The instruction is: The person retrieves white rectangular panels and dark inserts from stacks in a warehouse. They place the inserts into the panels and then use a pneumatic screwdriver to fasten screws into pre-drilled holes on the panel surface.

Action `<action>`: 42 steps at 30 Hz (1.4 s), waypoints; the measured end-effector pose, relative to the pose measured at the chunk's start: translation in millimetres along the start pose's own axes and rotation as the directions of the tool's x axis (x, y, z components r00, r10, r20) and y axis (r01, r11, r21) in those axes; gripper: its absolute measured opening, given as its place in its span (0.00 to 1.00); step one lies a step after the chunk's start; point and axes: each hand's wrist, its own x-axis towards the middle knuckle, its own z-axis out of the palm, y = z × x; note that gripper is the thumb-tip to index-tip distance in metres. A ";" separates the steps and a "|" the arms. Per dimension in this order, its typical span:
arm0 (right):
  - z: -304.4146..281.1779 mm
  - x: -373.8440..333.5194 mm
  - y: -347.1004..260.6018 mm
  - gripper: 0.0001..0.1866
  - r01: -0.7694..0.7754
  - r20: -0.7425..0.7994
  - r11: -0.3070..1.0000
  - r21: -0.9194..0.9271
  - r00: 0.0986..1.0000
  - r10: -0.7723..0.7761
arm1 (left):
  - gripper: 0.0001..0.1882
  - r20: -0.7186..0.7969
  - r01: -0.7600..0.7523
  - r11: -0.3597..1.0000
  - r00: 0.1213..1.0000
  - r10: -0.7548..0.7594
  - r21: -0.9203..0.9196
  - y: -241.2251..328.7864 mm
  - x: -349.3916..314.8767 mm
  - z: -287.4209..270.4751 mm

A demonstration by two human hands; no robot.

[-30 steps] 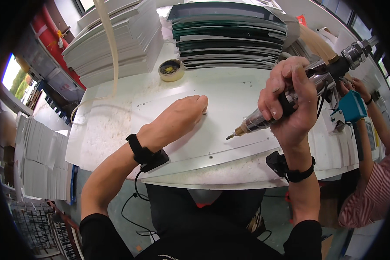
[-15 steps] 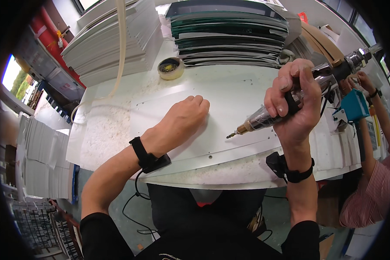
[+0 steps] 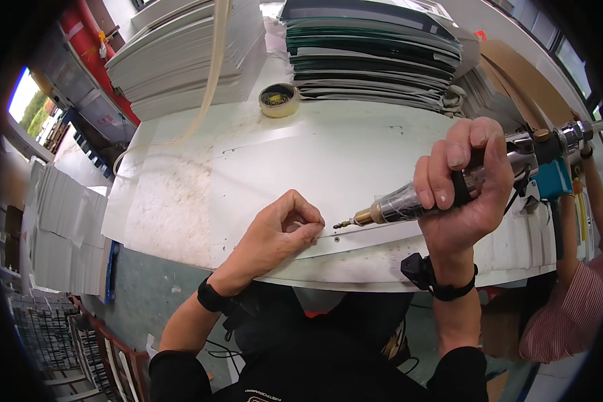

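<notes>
My right hand is wrapped around a pneumatic screwdriver with a metal body and a brass-coloured nose. Its bit points left and down, close to my left fingertips. Thumb and forefinger of my left hand are pinched together; whatever sits between them is too small to make out. Beneath both hands lies a flat white panel with small holes near its edges. A narrow pale strip runs along the panel's near edge, and a small round metal fastener shows in it just below the bit.
A round yellowish tub of small dark pieces stands beyond the panel. Behind are stacked white sheets and a dark green-edged stack. A pale hose hangs at left. At right, a co-worker's striped sleeve shows near a teal tool.
My left hand has moved nearer the panel's front edge and its fingers now pinch. The screwdriver has come left and down, its bit now close to those fingertips. The view has shifted slightly.
</notes>
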 end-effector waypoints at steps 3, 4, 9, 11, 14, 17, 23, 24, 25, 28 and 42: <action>3.4 1.8 1.4 0.17 -0.007 -0.008 0.999 0.044 1.000 0.007 | 0.09 0.056 -0.024 0.992 0.998 0.031 -0.124 -7.5 -2.2 -4.8; 4.0 2.7 1.9 0.17 -0.005 0.001 0.998 0.058 1.000 0.005 | 0.09 0.054 -0.024 0.991 0.998 0.031 -0.129 -7.1 -2.9 -4.7; 7.6 4.8 6.7 0.15 0.005 0.049 0.999 0.050 0.999 -0.008 | 0.11 0.073 -0.034 0.988 0.996 0.046 -0.153 -7.5 -2.4 -4.1; 8.6 5.0 7.7 0.15 0.010 0.066 0.999 0.040 0.998 -0.012 | 0.11 0.084 -0.028 0.986 0.996 0.042 -0.163 -7.1 -2.2 -4.2; 9.0 5.4 10.0 0.15 0.007 0.074 1.000 0.028 0.997 -0.009 | 0.11 0.092 -0.021 0.985 0.995 0.037 -0.173 -8.0 -1.3 -4.1; 8.9 6.1 12.0 0.15 0.001 0.069 1.000 0.021 0.998 -0.002 | 0.11 0.096 -0.010 0.984 0.995 0.027 -0.178 -8.4 -1.6 -4.8; 7.4 9.8 12.8 0.15 -0.031 0.099 0.996 0.088 0.995 0.022 | 0.11 0.109 0.013 0.975 0.994 0.011 -0.221 -6.4 -1.5 -7.1; 9.1 10.6 13.2 0.15 -0.029 0.111 0.996 0.088 0.994 0.020 | 0.11 0.113 0.013 0.973 0.993 0.014 -0.232 -7.2 -1.5 -7.8; 10.9 11.3 13.4 0.15 -0.028 0.123 0.996 0.087 0.992 0.017 | 0.10 0.108 0.000 0.972 0.994 0.026 -0.235 -7.9 -1.4 -8.1; 16.6 12.2 12.5 0.14 -0.035 0.182 0.998 0.046 0.983 0.026 | 0.08 0.079 -0.052 0.990 0.995 0.063 -0.129 -8.1 -1.8 -4.1; 40.1 6.7 22.5 0.15 -0.219 0.188 0.903 -0.370 0.934 0.304 | 0.08 0.044 -0.242 0.834 0.966 0.254 0.496 -3.5 -3.6 16.6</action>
